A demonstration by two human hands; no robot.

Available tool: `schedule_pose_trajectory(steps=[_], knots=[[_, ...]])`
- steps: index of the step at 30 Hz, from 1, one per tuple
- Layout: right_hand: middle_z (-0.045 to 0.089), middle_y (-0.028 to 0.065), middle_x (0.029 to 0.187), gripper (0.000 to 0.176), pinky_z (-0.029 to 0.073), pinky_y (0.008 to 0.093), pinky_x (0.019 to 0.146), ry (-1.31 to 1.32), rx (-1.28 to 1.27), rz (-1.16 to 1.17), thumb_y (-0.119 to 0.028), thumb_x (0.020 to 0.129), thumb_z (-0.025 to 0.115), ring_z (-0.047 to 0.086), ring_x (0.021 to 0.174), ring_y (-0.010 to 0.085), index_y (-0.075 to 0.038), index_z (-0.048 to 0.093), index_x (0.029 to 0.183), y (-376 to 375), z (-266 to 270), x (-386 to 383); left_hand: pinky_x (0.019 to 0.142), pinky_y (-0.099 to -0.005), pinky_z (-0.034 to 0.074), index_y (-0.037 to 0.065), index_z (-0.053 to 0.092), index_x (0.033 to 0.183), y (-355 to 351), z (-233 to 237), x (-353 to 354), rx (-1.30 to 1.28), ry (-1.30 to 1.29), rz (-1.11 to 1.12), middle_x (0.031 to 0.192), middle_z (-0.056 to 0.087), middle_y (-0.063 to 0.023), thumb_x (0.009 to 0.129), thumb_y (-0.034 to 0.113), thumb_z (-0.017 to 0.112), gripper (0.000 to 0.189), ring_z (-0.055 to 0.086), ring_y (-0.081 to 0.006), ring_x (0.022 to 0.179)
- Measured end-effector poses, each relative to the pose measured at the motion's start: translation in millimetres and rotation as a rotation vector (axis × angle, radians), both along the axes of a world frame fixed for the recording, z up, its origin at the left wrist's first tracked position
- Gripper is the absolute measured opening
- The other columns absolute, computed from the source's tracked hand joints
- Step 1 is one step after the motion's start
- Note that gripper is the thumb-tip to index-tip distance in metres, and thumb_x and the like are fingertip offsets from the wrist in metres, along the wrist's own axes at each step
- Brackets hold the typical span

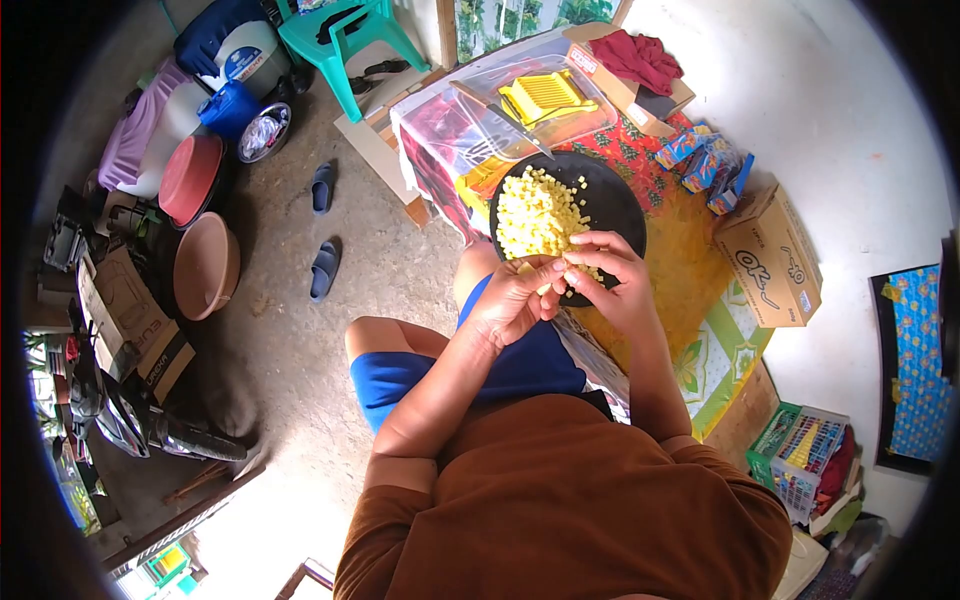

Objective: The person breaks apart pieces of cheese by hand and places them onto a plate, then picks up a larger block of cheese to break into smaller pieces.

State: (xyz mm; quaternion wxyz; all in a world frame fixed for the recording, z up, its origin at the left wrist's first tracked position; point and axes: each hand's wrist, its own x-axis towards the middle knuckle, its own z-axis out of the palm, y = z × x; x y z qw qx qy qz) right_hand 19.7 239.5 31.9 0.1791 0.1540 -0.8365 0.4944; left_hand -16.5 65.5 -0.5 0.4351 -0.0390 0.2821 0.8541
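A black round tray (622, 205) holds a heap of small pale-yellow diced pieces (540, 215), with a few loose cubes at its edge. Above the near rim of the tray, my left hand (512, 298) is closed around pale-yellow pieces (543, 289) that show between its fingers. My right hand (612, 272) meets it at the fingertips, thumb and fingers pinched together. Whatever the right fingertips hold is too small to make out. Just beyond the tray, a knife (505, 118) lies across a clear plastic container (590, 112) with a yellow slotted plastic item (546, 97).
A cardboard box (775, 255) and several blue packets (708, 165) stand on the right by the wall. Beyond the container is an open carton (625, 85) with red cloth. Slippers (324, 270), basins (205, 265) and a green chair (350, 45) are on the left floor.
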Motion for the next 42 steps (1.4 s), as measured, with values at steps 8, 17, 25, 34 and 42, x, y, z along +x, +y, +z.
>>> schedule_pose_trajectory(steps=[8, 17, 25, 34, 42], knots=[[0.064, 0.0075, 0.106, 0.021, 0.048, 0.0325, 0.083, 0.030, 0.075, 0.011, -0.004, 0.074, 0.074, 0.061, 0.095, 0.0210, -0.008, 0.072, 0.095, 8, -6, -2, 0.047, -0.0236, 0.040, 0.005, 0.060, 0.089, -1, -3, 0, 0.012, 0.009, -0.015, 0.071, 0.061, -0.0016, 0.088, 0.020, 0.068, 0.016, 0.052, -0.0090, 0.053], [0.064, 0.0073, 0.104, 0.019, 0.048, 0.0278, 0.079, -0.065, -0.170, -0.023, -0.001, 0.076, 0.072, 0.061, 0.092, 0.0159, -0.003, 0.069, 0.095, 6, -13, 0, 0.048, -0.0233, 0.045, 0.003, 0.058, 0.101, -3, 14, -1, 0.020, 0.009, 0.000, 0.074, 0.062, -0.0047, 0.093, 0.027, 0.059, 0.025, 0.055, -0.0119, 0.053], [0.067, 0.0020, 0.088, 0.015, 0.049, 0.0256, 0.069, -0.331, -0.295, -0.373, -0.003, 0.081, 0.067, 0.061, 0.079, 0.0093, -0.003, 0.065, 0.096, 56, -83, -38, 0.073, -0.0323, 0.053, 0.000, 0.054, 0.118, 4, -25, -8, 0.050, -0.030, 0.010, 0.096, 0.065, -0.0103, 0.096, 0.033, 0.051, 0.040, 0.064, -0.0199, 0.085], [0.067, 0.0065, 0.085, 0.024, 0.050, 0.0256, 0.073, -0.300, -0.119, -0.365, -0.002, 0.080, 0.058, 0.063, 0.079, 0.0130, -0.001, 0.065, 0.103, 58, -132, -67, 0.092, -0.0406, 0.049, -0.001, 0.054, 0.118, 1, -24, -9, 0.113, -0.063, 0.039, 0.114, 0.062, -0.0171, 0.095, 0.037, 0.050, 0.045, 0.060, -0.0277, 0.107], [0.061, 0.0082, 0.108, 0.020, 0.047, 0.0303, 0.083, -0.244, -0.209, -0.083, -0.006, 0.081, 0.066, 0.059, 0.098, 0.0167, -0.007, 0.069, 0.101, 11, -53, -25, 0.093, -0.0407, 0.048, -0.002, 0.053, 0.120, 0, -26, -13, 0.196, -0.107, 0.068, 0.113, 0.062, -0.0142, 0.096, 0.043, 0.046, 0.052, 0.061, -0.0250, 0.102]])
